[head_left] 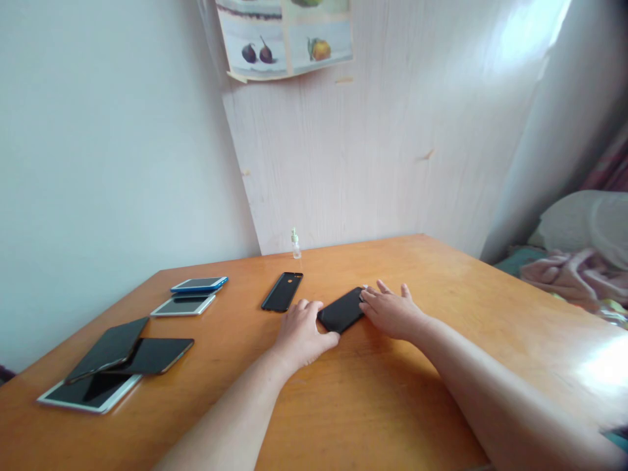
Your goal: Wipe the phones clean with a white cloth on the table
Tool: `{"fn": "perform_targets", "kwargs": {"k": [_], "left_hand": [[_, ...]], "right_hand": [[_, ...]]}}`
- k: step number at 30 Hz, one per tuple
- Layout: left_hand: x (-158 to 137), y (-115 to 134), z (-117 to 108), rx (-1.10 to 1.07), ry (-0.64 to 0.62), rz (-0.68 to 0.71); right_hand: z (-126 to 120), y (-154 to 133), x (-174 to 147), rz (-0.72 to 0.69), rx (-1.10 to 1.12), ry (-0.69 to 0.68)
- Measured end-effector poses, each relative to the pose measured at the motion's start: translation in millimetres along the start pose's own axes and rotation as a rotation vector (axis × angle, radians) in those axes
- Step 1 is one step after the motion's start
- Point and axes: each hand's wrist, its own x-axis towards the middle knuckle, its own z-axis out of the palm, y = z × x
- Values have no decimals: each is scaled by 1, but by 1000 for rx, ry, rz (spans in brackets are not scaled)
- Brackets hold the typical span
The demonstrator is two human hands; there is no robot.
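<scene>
A black smartphone [339, 311] lies on the wooden table, screen up and slanted between my two hands. My left hand [303, 335] grips its near left end, with the thumb at the lower corner and the fingers along the other edge. Over the far right end, my right hand [390, 310] rests its fingertips, with other fingers spread and lifted. A small pale bit shows at those fingertips, too small to make out. Just beyond my left hand lies an empty black phone case [283, 292], its inner side up with a camera cutout.
A small clear spray bottle [295, 244] stands at the table's [407, 405] back edge. On the left lie a blue-edged phone [199, 284], a white phone [183, 305], and overlapping dark phones [157, 355] on a white-framed device [88, 395]. Bedding [564, 275] is at right.
</scene>
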Motion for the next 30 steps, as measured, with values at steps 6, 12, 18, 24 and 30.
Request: {"fn": "perform_targets", "kwargs": {"k": [6, 12, 18, 24, 30], "left_hand": [[-1, 4, -5, -16, -28, -15], [-1, 4, -6, -7, -30, -25], [-1, 2, -5, -11, -23, -7], [-1, 1, -4, -19, -24, -11], [-1, -2, -1, -13, -17, 19]], "right_hand": [[-3, -22, -21, -426, 79, -31], [-8, -4, -15, -117, -30, -34], [-8, -12, -21, -301, -10, -16], [-12, -12, -25, -301, -23, -3], [-15, -4, -19, -146, -122, 6]]}}
